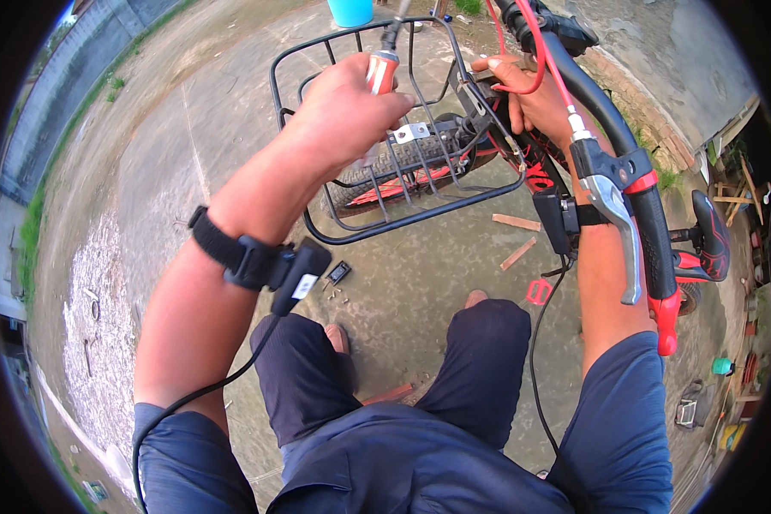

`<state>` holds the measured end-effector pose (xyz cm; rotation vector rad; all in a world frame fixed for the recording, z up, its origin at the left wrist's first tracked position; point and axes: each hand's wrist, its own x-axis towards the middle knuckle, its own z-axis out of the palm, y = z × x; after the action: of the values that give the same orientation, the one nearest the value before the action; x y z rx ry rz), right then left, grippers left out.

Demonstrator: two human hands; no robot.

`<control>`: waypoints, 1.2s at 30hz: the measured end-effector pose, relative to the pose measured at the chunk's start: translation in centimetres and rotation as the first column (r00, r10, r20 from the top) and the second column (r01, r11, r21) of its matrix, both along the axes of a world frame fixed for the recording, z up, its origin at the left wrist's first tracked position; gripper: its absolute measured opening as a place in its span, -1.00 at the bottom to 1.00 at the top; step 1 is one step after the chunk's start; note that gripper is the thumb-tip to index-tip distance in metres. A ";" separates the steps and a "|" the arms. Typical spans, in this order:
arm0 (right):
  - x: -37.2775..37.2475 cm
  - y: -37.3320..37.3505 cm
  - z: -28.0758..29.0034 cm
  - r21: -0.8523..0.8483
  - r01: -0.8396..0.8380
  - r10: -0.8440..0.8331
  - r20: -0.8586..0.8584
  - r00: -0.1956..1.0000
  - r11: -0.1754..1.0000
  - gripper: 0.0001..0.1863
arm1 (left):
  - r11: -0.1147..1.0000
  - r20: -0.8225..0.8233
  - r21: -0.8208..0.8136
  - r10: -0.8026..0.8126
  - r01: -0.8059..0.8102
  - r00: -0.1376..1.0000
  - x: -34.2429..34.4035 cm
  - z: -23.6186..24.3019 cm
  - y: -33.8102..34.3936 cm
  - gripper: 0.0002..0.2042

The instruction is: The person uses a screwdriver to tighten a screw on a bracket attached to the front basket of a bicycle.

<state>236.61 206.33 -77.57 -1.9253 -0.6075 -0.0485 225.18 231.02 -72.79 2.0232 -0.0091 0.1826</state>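
Above grey ground (pixel 420 278), the left hand (pixel 343 104) curls its fingers round an orange-handled tool (pixel 382 73) over the bike basket (pixel 454 206), best kept still by the right hand (pixel 540 101), whose grip I can't tell.

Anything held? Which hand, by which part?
Left hand holds an orange-handled tool by its handle. Right hand is beside the black wire basket; whether it grips anything can't be told.

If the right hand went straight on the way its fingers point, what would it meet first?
Most likely the black wire basket, whose side lies just left of the right hand; depth is unclear, so the two may be touching.
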 end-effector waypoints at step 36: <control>0.2 0.9 1.3 -0.020 -0.152 0.153 0.036 0.988 0.988 -0.51 | 0.593 0.097 0.805 -0.159 0.017 0.982 0.8 -0.9 0.2 -0.71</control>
<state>236.81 207.27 -76.28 -1.8928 -0.7814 0.0179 225.97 231.22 -73.72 2.9171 -0.3608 0.3188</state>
